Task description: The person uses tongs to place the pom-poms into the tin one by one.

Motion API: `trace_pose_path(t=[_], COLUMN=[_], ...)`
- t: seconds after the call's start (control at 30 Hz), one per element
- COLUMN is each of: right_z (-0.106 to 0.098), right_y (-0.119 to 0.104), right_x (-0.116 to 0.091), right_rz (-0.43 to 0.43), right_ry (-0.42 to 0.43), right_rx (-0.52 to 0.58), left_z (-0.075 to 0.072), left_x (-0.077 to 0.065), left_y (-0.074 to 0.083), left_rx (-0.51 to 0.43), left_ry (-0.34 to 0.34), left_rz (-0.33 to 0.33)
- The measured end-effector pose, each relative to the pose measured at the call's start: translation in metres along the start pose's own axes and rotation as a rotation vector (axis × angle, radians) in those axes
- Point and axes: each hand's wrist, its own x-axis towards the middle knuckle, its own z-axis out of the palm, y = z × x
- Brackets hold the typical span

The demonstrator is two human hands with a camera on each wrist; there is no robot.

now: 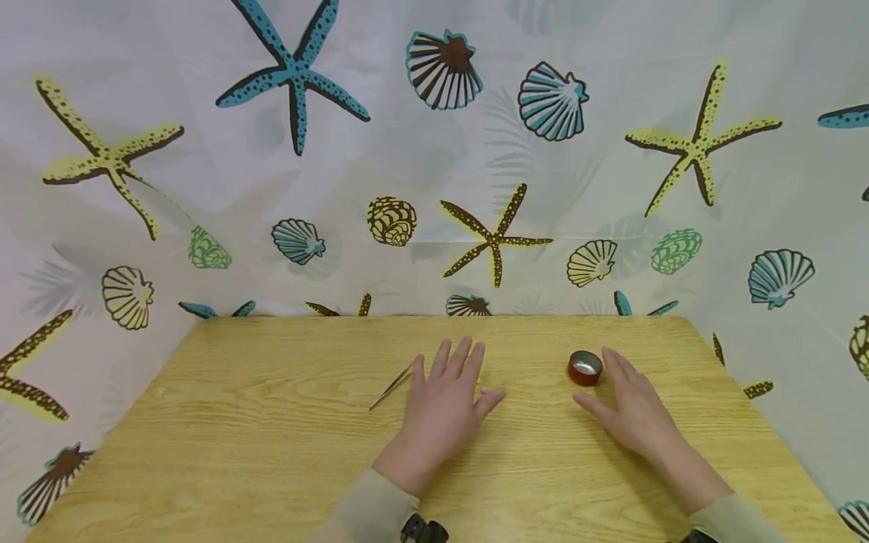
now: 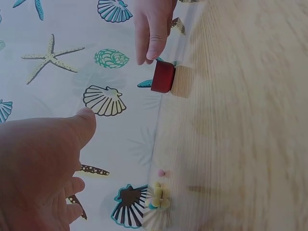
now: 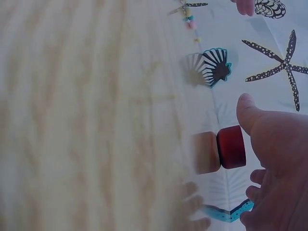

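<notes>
My left hand (image 1: 443, 400) hovers palm down with fingers spread and holds nothing. Beside its fingers lie slim metal tweezers (image 1: 391, 389). Small beads, yellow (image 2: 158, 195) and pink (image 2: 161, 173), sit on the table in the left wrist view; from the head most are hidden under that hand. A small round red tin (image 1: 584, 369), open at the top and silvery inside, stands just left of my right hand (image 1: 634, 411). That hand's thumb and fingers are extended around the tin's near right side, apparently without gripping it.
The wooden table (image 1: 271, 437) has a light grain and a shiny surface. Behind it and at its sides hangs a white cloth (image 1: 421, 166) printed with starfish and shells. Dark straps (image 1: 424, 529) circle the wrists.
</notes>
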Motion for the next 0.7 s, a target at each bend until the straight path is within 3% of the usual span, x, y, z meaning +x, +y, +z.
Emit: trace_pose_path(t=[0.7], right_z=[0.001], right_y=[0.019], right_x=[0.019], right_rz=[0.09], right_ry=[-0.107], right_rx=[0.197], left_z=[0.005], left_x=[0.012], left_y=[0.007], left_rx=[0.021], left_ry=[-0.011], left_rz=[0.007])
